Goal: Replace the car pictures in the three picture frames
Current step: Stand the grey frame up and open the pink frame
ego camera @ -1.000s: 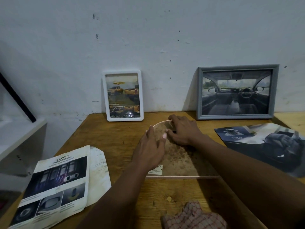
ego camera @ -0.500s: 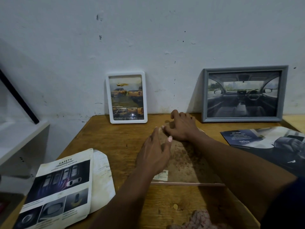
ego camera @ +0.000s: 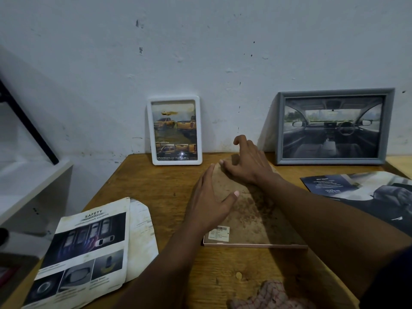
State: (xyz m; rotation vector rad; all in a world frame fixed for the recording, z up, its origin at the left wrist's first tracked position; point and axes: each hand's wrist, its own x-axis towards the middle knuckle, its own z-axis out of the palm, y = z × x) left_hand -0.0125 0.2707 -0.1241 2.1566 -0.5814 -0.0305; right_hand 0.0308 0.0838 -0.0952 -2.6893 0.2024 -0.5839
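Observation:
A picture frame with a pink rim lies face down in the middle of the wooden table, its stained brown backing and a barcode sticker facing up. My left hand lies flat on the backing's left side. At the far end, my right hand presses the backing with bent fingers and a raised index finger. A white frame with orange pickup pictures and a grey frame with a car interior picture lean on the wall.
A "SAFETY" car brochure lies at the front left on a white sheet. A dark car brochure lies at the right. A chequered cloth sits at the near edge. A white shelf stands left of the table.
The far edge of the face-down frame, lifted a second ago, now lies flat. My right hand has moved from pinching that edge to pressing on it. My left hand has spread flatter.

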